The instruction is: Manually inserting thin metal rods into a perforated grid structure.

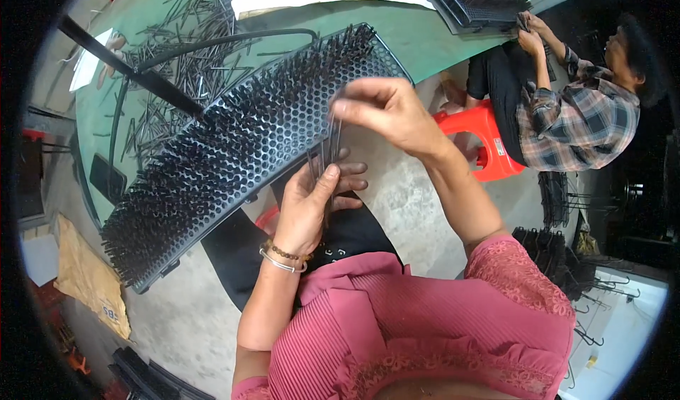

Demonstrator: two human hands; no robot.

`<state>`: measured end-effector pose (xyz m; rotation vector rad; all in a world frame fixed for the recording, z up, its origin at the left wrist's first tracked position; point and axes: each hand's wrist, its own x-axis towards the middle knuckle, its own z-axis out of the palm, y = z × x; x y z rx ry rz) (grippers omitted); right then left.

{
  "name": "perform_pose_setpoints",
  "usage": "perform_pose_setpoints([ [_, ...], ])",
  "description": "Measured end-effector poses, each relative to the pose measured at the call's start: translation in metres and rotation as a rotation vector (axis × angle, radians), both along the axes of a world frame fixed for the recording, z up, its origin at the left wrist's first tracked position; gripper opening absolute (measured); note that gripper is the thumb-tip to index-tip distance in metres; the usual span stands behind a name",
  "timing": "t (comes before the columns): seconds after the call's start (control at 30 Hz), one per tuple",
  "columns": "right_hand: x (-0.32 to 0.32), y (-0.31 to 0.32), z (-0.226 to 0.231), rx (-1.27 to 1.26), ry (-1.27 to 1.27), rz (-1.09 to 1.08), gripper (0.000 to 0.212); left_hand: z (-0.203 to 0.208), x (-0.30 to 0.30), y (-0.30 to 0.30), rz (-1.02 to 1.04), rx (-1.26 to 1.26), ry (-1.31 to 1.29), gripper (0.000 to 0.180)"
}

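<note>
A bunch of thin dark rods [328, 148] stands between the thumb and fingers of my left hand [309, 196], just off the near edge of a black perforated tray. My right hand [386, 113] is a little higher and to the right, slightly blurred, with thumb and forefinger pinched at the upper ends of these rods; how many it grips is unclear. The black tray [276, 143] slants across in front of me. Short black rods [212, 134] stand upright in dense rows over its far and left parts, while bare holes show along the near right side.
Loose dark rods [191, 53] lie heaped on the green table [382, 35] behind the tray. A black metal stand [156, 81] crosses over the tray's left part. On the right, a co-worker [577, 116] sits by a red stool [489, 141], hands near another rod-filled tray [474, 7].
</note>
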<state>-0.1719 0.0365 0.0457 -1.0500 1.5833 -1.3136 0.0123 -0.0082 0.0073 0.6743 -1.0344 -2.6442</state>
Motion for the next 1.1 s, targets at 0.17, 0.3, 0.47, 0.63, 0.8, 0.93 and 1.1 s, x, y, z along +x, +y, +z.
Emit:
perform_pose_setpoints([
  [0.17,-0.023,-0.017,0.004,-0.262,0.226,-0.17,0.019,-0.004,-0.005,0.0,-0.004,0.051,-0.012,0.037],
  [0.3,-0.029,-0.03,-0.008,-0.331,0.424,-0.17,0.017,-0.009,-0.007,0.0,0.053,0.201,0.003,0.036],
  [0.47,-0.023,-0.035,-0.016,-0.409,0.656,-0.168,0.014,-0.01,-0.004,0.002,0.064,0.192,0.024,0.033],
  [0.63,-0.023,-0.036,-0.018,-0.519,0.769,-0.164,0.015,-0.011,-0.003,0.002,0.062,0.191,0.015,0.032],
  [0.8,-0.021,-0.036,-0.03,-0.521,0.842,-0.137,0.016,-0.012,-0.002,0.003,0.043,0.209,0.007,0.031],
  [0.93,-0.016,-0.035,-0.029,-0.532,0.794,-0.161,0.017,-0.013,0.0,0.002,0.041,0.207,0.006,0.031],
  [1.1,-0.012,-0.037,-0.025,-0.58,0.88,-0.133,0.021,-0.013,0.0,0.002,0.034,0.206,0.008,0.032],
])
